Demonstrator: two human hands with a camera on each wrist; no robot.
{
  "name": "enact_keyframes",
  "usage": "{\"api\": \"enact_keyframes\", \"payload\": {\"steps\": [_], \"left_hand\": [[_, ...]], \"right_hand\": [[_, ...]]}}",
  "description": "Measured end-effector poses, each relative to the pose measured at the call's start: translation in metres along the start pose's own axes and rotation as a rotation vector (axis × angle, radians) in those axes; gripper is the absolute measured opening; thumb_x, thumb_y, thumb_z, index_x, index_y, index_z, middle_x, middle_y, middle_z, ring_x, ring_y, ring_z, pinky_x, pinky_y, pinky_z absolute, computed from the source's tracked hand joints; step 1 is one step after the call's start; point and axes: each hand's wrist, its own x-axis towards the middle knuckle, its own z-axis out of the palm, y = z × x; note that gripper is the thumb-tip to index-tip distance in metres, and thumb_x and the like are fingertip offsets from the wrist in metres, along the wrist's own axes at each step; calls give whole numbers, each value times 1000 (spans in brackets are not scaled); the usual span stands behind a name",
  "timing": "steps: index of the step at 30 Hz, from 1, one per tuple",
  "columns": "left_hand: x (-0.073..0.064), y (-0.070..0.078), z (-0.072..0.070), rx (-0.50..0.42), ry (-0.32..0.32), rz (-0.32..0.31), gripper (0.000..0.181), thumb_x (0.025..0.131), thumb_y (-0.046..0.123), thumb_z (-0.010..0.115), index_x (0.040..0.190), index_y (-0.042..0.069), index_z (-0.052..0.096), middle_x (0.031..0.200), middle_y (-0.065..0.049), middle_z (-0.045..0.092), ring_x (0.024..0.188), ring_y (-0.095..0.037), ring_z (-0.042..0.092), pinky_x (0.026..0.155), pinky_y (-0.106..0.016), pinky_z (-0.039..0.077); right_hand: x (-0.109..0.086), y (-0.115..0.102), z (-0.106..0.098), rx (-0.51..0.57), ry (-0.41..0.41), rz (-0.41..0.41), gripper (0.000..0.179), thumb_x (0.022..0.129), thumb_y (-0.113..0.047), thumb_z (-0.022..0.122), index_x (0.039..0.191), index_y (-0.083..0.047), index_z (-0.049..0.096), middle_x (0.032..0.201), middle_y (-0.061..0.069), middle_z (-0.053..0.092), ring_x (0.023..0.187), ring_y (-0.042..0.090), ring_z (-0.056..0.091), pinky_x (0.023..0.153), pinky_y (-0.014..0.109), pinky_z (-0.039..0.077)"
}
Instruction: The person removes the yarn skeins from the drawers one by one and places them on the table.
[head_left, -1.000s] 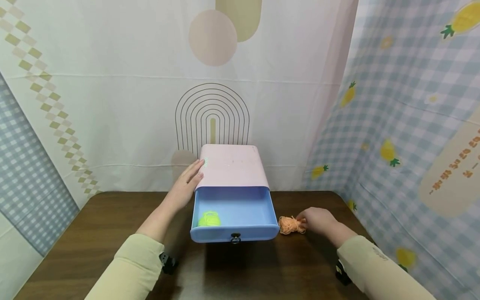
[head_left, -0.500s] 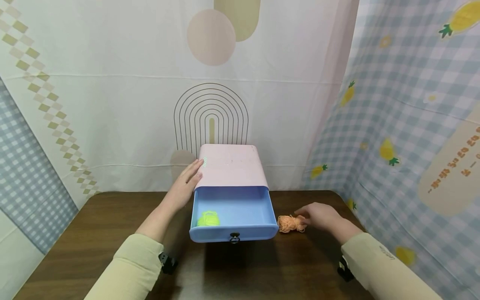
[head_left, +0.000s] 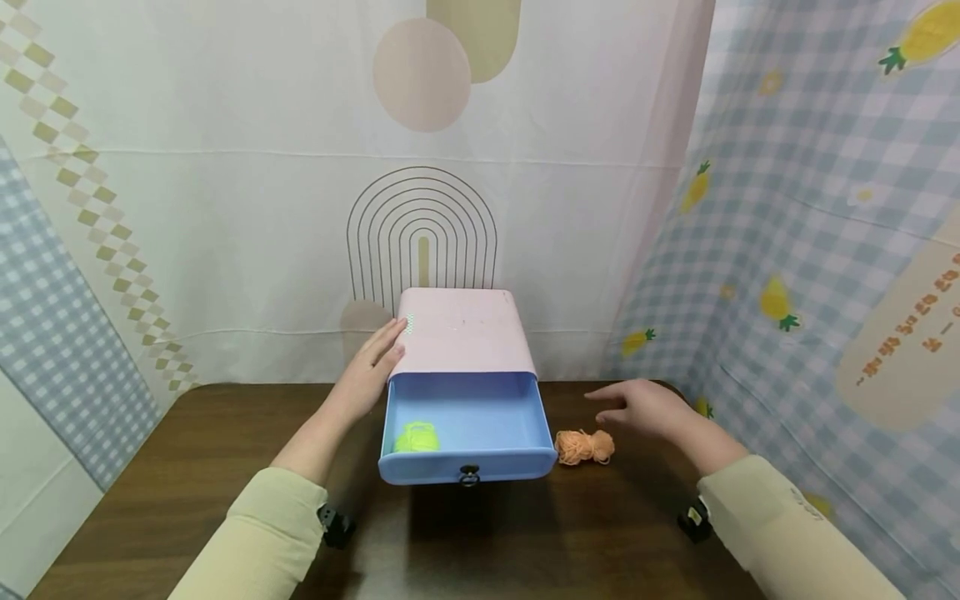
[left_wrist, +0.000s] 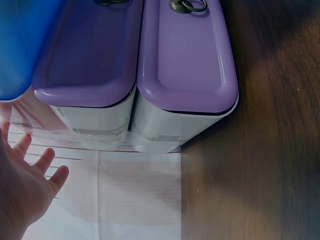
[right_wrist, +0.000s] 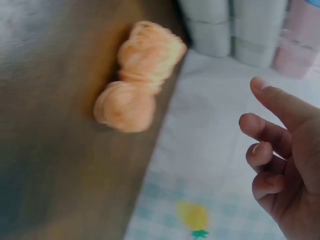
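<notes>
Counter (head_left: 255, 417), dark wood grain: carries the drawer cabinet and one skein.

Cabinet with pale pink casing (head_left: 465, 333): three-tiered, standing at the rear of the counter; two purple drawer fronts (left_wrist: 190, 55) closed beneath the top tier, seen from my left wrist.

Blue drawer (head_left: 487, 408), top tier: pulled well out towards me.

Left hand (head_left: 367, 375), mine: fingers extended against the casing's upper left edge, gripping nothing; the whole cabinet separates it from the orange skein.

Right hand (head_left: 645, 406), mine, by far the nearer to the skein: fingers parted and lightly bent, palm unfilled, pointing leftwards. Raised above the counter, by how much I cannot tell.

Skein of orange yarn (head_left: 576, 447): on the counter, right of the cabinet; two lobes with a narrow waist. Its long axis runs left to right, roughly in line with my right fingers. It lies below my right fingertips and on my side of them, apart from them; the rounder right lobe sits nearest my thumb. The left lobe comes up to the blue drawer's front right corner in the head view; contact I cannot tell.

Yellow-green yarn bundle (head_left: 417, 437): inside the blue drawer, front left corner.

Ring pull (head_left: 469, 479), dark metal: hangs mid-front on the blue drawer.
</notes>
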Motion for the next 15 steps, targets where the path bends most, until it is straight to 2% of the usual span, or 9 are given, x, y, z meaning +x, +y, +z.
{"api": "enact_keyframes", "payload": {"steps": [3,5,15], "left_hand": [[-1,1,1,1,3,5,56,106,46,38,157,24,32,164,-9,20,149,-36,16,114,-65,15],[-1,1,2,3,6,5,56,106,46,38,157,23,33,164,-9,20,149,-36,16,114,-65,15],[-6,4,4,9,15,-10,56,106,47,38,157,26,32,164,-9,19,149,-37,17,113,-67,16]], "right_hand": [[-1,-7,-13,44,-1,-14,45,93,-36,69,136,-24,63,77,-6,67,64,13,58,54,32,44],[-2,-13,-22,58,11,-38,45,93,-34,69,136,-23,63,69,-7,62,60,13,54,51,31,42],[-5,-43,-57,50,64,-132,44,94,-33,69,137,-26,62,76,-13,67,60,13,54,50,30,41]]}}
